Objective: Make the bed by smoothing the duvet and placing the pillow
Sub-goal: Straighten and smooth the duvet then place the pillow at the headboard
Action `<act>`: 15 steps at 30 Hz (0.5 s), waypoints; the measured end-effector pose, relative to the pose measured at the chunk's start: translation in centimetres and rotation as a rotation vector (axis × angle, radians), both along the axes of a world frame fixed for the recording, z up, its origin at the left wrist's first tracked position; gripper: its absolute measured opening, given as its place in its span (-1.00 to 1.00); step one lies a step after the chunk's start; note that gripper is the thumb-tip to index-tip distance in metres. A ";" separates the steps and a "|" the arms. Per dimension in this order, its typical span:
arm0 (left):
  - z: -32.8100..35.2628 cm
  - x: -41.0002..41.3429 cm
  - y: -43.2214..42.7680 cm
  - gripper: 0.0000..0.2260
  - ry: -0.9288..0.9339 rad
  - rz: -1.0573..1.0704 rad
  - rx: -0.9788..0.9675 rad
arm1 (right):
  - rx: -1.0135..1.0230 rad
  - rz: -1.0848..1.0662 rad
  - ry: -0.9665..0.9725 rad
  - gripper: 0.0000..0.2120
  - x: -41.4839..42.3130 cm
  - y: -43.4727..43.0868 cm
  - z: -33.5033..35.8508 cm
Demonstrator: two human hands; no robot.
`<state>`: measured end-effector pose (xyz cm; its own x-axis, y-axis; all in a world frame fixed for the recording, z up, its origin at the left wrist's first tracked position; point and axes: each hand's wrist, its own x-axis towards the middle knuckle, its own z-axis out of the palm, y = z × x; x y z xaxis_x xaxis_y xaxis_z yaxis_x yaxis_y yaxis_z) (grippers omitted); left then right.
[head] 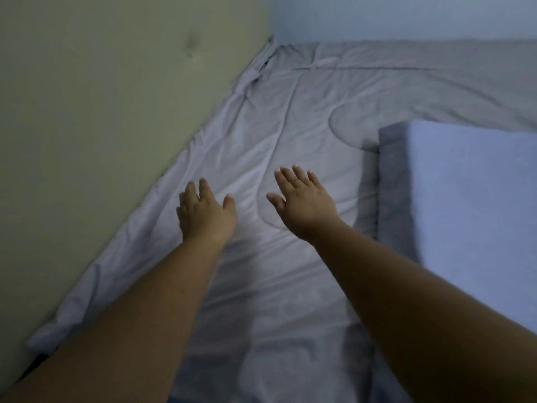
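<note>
Pillow (465,199) just right of flat right hand (305,203) on duvet (276,120)

We see open duvet (261,146) stretching far ahead of us; the padded headboard (101,112) walls off the left, the pillow (465,199) blocks the right, a wall (406,16) closes the far side.

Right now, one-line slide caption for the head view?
Open left hand and right hand reach over the wrinkled grey duvet beside a padded headboard; pillow at right.
</note>
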<state>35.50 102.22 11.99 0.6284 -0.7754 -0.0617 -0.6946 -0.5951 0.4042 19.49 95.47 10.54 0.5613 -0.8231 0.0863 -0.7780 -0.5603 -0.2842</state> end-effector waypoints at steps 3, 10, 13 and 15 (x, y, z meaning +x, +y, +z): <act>0.9 -7.2 -3.6 -0.39 -0.004 -0.057 -0.011 | -0.024 -0.072 0.005 -0.43 -8.3 -2.8 1.1; 2.2 -27.1 -11.7 -0.40 0.003 -0.281 -0.041 | -0.033 -0.299 0.061 -0.43 -29.6 -8.8 3.1; 2.5 -34.4 -14.5 -0.40 0.023 -0.358 -0.049 | -0.029 -0.380 0.069 -0.42 -37.1 -11.0 3.2; 2.2 -38.3 -16.1 -0.41 0.016 -0.407 -0.055 | -0.020 -0.437 0.072 -0.42 -41.3 -11.9 2.8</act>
